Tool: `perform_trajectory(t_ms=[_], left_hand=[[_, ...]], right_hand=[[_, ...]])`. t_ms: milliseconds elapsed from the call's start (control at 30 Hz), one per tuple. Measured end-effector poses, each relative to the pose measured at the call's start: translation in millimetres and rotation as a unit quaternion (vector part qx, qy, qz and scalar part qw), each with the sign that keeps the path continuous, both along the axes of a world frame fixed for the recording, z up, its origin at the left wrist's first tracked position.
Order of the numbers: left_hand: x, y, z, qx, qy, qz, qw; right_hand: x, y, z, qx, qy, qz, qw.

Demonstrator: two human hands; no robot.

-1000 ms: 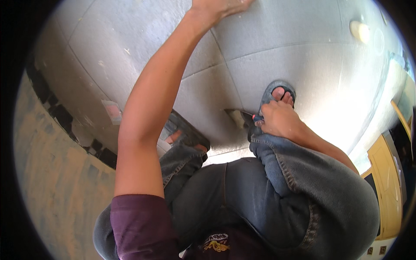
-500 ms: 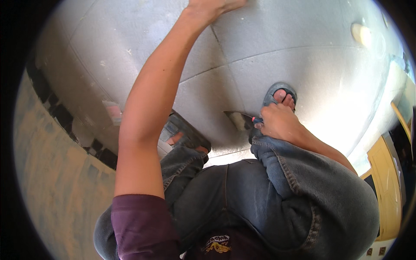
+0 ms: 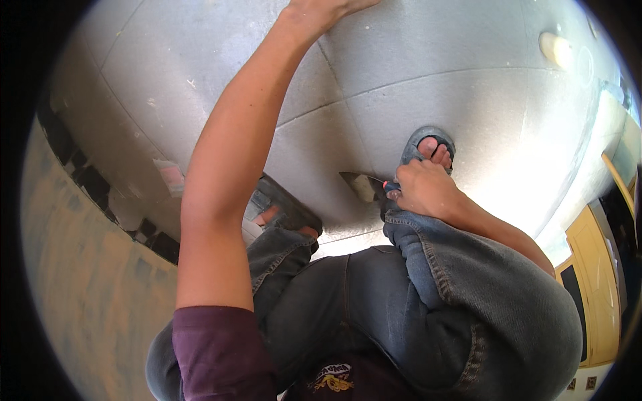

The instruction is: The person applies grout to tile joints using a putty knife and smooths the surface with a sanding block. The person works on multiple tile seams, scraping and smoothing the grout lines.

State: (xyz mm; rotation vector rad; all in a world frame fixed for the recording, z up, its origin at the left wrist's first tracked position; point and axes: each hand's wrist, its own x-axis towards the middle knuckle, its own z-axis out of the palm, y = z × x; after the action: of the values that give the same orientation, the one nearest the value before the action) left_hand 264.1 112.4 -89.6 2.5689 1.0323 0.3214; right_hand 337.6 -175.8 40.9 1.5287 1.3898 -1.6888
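I am squatting over a floor of large grey tiles. My left arm reaches far forward, and my left hand lies flat on a tile at the top edge, its fingers partly cut off by the frame. Resting by my right knee, my right hand grips a small trowel by its red handle. The trowel's pointed metal blade points left and lies low over the tile near a joint line.
My right foot in a grey sandal stands just beyond the right hand; my left sandal is under my left arm. A dark tile border and a small pinkish scrap lie left. A yellow door stands right.
The right hand with the trowel has shifted slightly toward my knee. The left hand has slid a little further toward the top edge.
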Motion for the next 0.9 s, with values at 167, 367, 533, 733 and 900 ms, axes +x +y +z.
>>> perform_trajectory(t_ms=[167, 367, 533, 733, 900], left_hand=[[-1.2, -0.7, 7.1, 0.002, 0.013, -0.017, 1.000], [-1.8, 4.3, 3.7, 0.010, 0.000, -0.021, 1.000], [4.9, 8.9, 2.6, 0.014, 0.006, -0.005, 1.000], [-13.1, -3.7, 1.4, 0.017, 0.002, -0.033, 0.999], [3.5, 4.5, 5.8, 0.001, -0.006, -0.019, 1.000]], right_hand=[[-1.0, 0.8, -0.8, -0.003, 0.001, -0.007, 1.000], [3.0, -4.8, -2.5, 0.015, 0.010, 0.001, 1.000], [-6.2, -3.7, -8.6, 0.048, 0.025, 0.017, 0.998], [5.7, -1.6, -2.1, 0.037, -0.009, 0.014, 0.999], [-9.1, -1.5, -10.0, 0.051, 0.019, 0.019, 0.998]])
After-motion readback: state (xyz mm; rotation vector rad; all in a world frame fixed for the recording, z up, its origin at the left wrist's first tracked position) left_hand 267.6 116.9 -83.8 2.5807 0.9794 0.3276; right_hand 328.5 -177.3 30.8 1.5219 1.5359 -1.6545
